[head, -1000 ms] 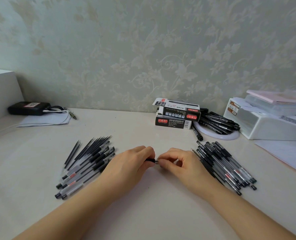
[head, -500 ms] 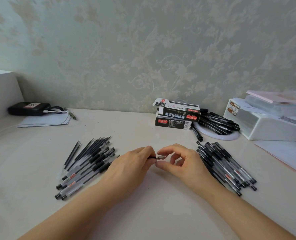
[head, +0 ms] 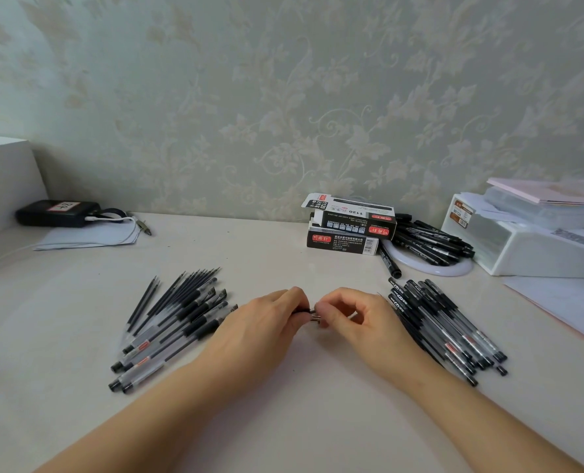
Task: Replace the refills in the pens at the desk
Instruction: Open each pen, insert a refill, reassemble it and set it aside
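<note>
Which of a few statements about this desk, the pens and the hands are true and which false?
1. Both hands, left and right, hold one pen between them. True.
2. Loose refills lie on the person's right. False: they lie on the left, with the left pen pile.
3. Two boxes are stacked near the wall. True.
4. The capped pens stand in a cup. False: they lie flat on the desk.
5. A black pouch sits far left. True.
</note>
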### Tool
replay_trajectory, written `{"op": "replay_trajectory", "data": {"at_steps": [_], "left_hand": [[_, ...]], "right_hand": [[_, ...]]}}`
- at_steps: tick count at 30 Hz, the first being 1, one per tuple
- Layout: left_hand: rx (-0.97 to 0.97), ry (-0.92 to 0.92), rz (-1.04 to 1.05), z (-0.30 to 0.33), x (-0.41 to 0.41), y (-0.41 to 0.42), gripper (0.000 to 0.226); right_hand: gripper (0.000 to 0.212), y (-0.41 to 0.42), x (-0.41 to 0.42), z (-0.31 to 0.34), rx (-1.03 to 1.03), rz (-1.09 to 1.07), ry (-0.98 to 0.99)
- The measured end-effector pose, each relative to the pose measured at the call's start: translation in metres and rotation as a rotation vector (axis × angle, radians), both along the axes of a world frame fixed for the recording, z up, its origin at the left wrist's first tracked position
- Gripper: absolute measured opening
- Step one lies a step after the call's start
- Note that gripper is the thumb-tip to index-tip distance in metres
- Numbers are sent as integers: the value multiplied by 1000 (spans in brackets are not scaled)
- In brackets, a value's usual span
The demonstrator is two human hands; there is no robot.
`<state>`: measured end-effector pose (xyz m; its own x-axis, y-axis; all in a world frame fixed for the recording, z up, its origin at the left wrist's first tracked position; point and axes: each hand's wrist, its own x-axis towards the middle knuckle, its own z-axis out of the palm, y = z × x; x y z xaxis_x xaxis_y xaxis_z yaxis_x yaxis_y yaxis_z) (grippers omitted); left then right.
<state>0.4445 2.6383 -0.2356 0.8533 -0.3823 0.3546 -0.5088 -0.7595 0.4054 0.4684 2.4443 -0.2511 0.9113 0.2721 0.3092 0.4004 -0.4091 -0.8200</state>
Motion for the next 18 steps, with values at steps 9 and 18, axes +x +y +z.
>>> {"op": "replay_trajectory", "data": {"at_steps": [9, 18], "left_hand": [[-26, -8, -3, -1, 1, 1, 19], [-28, -3, -4, -3, 2, 1, 16]], "right_hand": [[22, 0, 2, -2, 32, 4, -2], [13, -3, 5, -4, 12, 20, -10]]}}
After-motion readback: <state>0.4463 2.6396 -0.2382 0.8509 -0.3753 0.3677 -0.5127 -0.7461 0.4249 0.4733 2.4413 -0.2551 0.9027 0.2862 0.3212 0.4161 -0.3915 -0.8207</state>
